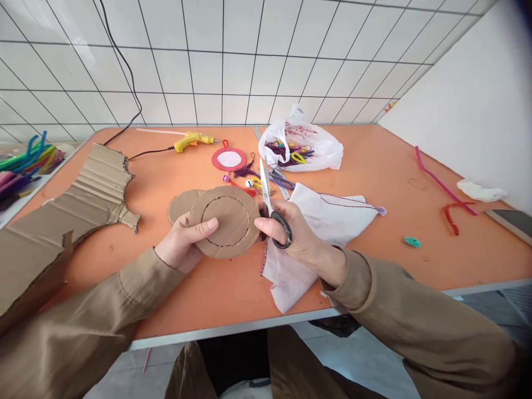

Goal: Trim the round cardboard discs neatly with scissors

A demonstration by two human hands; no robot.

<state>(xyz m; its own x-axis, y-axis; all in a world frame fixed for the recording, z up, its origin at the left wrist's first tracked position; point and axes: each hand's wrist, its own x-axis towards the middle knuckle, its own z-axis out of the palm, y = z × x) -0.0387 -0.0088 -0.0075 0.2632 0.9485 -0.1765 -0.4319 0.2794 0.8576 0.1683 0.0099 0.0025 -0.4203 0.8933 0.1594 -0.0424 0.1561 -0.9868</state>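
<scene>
While the left hand grips the cardboard disc by its near-left edge, thumb closed across the top face, the disc is held tilted up off the orange table, which leaves its right rim free for the blades. The right hand is closed around the black handles of the scissors, whose blades point up and away and stand only slightly parted, just beside the disc's right edge. A pencilled ring on the disc marks an inner circle. A 2nd cardboard circle lies flat behind it. White cloth sits under the right wrist. The glue gun, a red ring and a plastic bag lie pushed back, well apart from the hands.
</scene>
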